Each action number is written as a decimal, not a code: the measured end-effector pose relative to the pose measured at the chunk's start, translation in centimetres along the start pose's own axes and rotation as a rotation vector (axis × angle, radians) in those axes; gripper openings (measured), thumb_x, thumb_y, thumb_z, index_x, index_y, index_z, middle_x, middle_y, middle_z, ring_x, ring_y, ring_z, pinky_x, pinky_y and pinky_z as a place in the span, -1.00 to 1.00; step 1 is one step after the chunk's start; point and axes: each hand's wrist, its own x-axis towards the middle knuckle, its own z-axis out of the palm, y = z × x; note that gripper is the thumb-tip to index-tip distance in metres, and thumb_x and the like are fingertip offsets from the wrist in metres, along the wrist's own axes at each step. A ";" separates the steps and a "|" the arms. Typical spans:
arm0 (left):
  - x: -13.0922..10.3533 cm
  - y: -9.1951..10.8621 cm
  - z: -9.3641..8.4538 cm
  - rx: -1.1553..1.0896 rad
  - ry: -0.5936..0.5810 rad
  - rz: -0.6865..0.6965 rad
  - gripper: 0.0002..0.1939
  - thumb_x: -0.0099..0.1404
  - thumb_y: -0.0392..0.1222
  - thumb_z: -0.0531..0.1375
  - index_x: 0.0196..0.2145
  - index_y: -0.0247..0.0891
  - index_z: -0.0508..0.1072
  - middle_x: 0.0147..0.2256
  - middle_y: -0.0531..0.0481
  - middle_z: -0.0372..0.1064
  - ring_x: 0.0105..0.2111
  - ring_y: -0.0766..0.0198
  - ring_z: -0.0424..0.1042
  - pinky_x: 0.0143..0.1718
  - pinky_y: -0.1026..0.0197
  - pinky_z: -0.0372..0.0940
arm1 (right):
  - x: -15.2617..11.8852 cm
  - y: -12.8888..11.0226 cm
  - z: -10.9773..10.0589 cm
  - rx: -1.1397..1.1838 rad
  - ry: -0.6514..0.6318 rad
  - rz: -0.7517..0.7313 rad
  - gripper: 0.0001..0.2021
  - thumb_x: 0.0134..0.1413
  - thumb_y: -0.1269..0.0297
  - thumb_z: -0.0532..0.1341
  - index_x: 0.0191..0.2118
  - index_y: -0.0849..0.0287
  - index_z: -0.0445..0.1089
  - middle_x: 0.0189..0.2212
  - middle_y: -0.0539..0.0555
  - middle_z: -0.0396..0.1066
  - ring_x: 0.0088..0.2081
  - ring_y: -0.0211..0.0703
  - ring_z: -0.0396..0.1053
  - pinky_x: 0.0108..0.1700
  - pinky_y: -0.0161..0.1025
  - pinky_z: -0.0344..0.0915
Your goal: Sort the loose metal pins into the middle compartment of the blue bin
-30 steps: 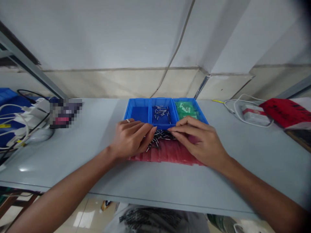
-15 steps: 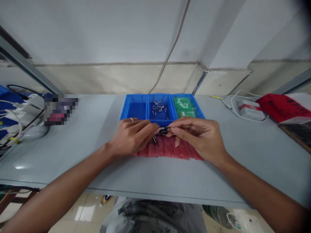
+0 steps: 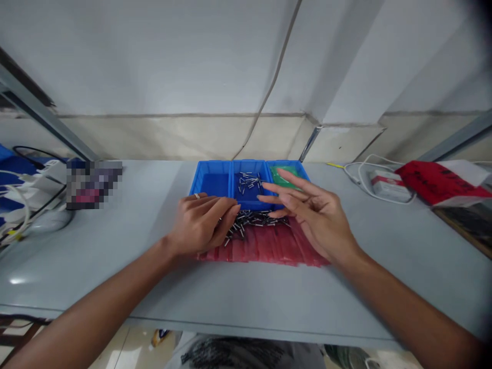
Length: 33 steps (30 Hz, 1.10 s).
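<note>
My left hand [image 3: 203, 223], a ring on one finger, is closed at the left end of a pile of small metal pins [image 3: 253, 219]; what its fingers hold, if anything, is hidden. My right hand [image 3: 315, 215] is open, fingers spread, over the right end of the pile. Beneath the pile lies a row of red plastic bags [image 3: 265, 246]. Behind it stand three blue bins: a bare left bin [image 3: 213, 182], a middle bin [image 3: 249, 197] with several pins inside, and a right bin holding green packets [image 3: 288, 171], partly covered by my right fingers.
At the left are white chargers with cables [image 3: 42, 187], a mouse [image 3: 52, 220] and a blurred-out item [image 3: 94, 184]. A white box [image 3: 390, 184] ringed by a white cable and a red packet [image 3: 434, 179] lie at the right. The wall rises behind the table.
The right-hand fingers have spread and lifted away from the left hand, uncovering more of the pile. The thin metal piece between both hands is no longer seen there. The view has tilted slightly upward.
</note>
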 end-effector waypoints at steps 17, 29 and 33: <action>-0.3 -0.1 0.2 0.040 -0.030 0.066 -0.91 0.38 -0.28 0.20 -0.33 -0.25 0.44 -0.54 0.14 0.45 -0.62 0.41 0.34 -0.52 0.23 0.16 | -0.2 1.2 -0.6 -1.034 -0.346 -0.596 -0.68 0.33 0.51 0.11 0.05 0.16 0.53 -0.14 0.16 0.53 -0.17 -0.11 0.53 -0.15 -0.15 0.52; -0.3 0.0 0.4 0.004 -0.071 0.187 -0.94 0.41 -0.23 0.21 -0.24 -0.25 0.41 -0.49 0.12 0.47 -0.54 0.39 0.42 -0.47 0.27 0.18 | -0.9 -0.6 0.9 -0.340 -0.119 -0.206 -0.85 0.19 0.38 0.34 -0.13 0.05 0.56 -0.31 -0.04 0.52 -0.39 -0.32 0.45 -0.37 -0.31 0.39; -0.3 0.0 0.3 -0.016 -0.019 0.169 -0.91 0.39 -0.23 0.24 -0.19 -0.28 0.42 -0.48 0.11 0.47 -0.56 0.42 0.36 -0.48 0.27 0.17 | -1.1 -0.6 0.9 -0.172 -0.061 -0.118 -0.93 0.17 0.33 0.37 -0.21 0.06 0.57 -0.34 -0.05 0.55 -0.53 -0.37 0.44 -0.43 -0.32 0.39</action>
